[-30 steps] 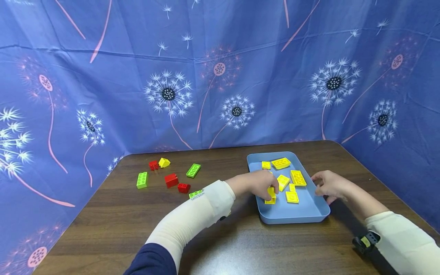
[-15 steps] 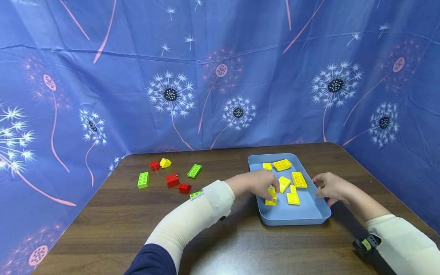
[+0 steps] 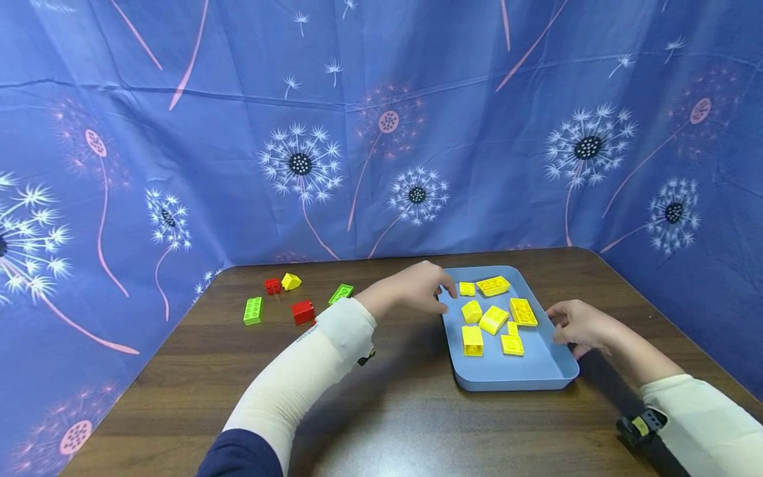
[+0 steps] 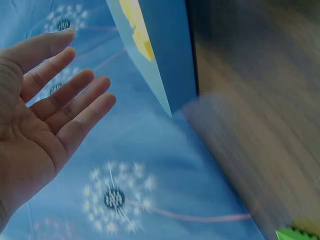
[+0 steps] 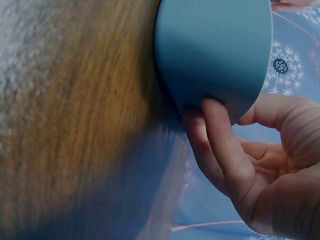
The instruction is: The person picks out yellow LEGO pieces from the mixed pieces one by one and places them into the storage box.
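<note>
My left hand [image 3: 417,289] hovers at the left rim of a blue tray [image 3: 539,368], holding nothing. In the left wrist view its fingers [image 4: 80,122] are spread and relaxed. The tray contains several yellow toy building bricks, among them a tall brick [image 3: 473,340] at the near left, a sloped brick [image 3: 471,311] and a curved-top brick [image 3: 494,319]. At the tray's right wall my right hand [image 3: 581,326] grips the edge. The right wrist view has its fingers [image 5: 222,135] against the outer wall, with the thumb side up at the rim.
Left on the brown table [image 3: 197,391] lie a green brick [image 3: 253,311], small red brick [image 3: 272,286], yellow sloped brick [image 3: 291,282], larger red brick [image 3: 303,312] and flat green brick [image 3: 341,293]. My left forearm covers part of that area. A blue patterned cloth [image 3: 369,192] hangs behind.
My left hand has let go of the tall yellow brick in the tray and moved up and left to the rim, uncovering the sloped brick. My right hand stays at the tray.
</note>
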A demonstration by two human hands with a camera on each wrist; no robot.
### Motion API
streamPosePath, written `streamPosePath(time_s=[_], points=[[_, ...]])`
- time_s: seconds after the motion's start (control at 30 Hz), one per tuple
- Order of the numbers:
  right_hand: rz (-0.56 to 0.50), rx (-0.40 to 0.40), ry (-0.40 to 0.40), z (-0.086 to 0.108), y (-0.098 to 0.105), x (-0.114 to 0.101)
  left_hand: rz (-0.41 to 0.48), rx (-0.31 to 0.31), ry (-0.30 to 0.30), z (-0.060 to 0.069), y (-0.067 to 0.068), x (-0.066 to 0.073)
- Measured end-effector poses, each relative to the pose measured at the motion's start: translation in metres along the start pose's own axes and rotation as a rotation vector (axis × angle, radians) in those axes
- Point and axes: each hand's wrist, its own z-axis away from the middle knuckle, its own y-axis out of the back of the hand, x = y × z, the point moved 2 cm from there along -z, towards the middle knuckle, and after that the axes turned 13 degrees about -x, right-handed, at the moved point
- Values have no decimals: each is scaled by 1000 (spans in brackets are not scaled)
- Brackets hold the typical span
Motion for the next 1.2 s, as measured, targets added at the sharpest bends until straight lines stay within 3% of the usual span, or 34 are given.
streamPosePath(time_s=[0.23, 0.43, 0.6, 0.9, 1.2], points=[[-6, -14, 18, 0, 0, 0, 27, 90, 48, 33, 5, -25], [-8, -25, 18, 0, 1, 0, 33, 120, 124, 59, 1, -46], [-11, -30, 16, -1, 1, 2, 35, 125, 181, 80, -2, -62], [-5, -24, 18, -1, 2, 3, -6, 81, 351, 113, -11, -86], [-25, -26, 21, -2, 2, 4, 12, 105, 436, 138, -14, -113]])
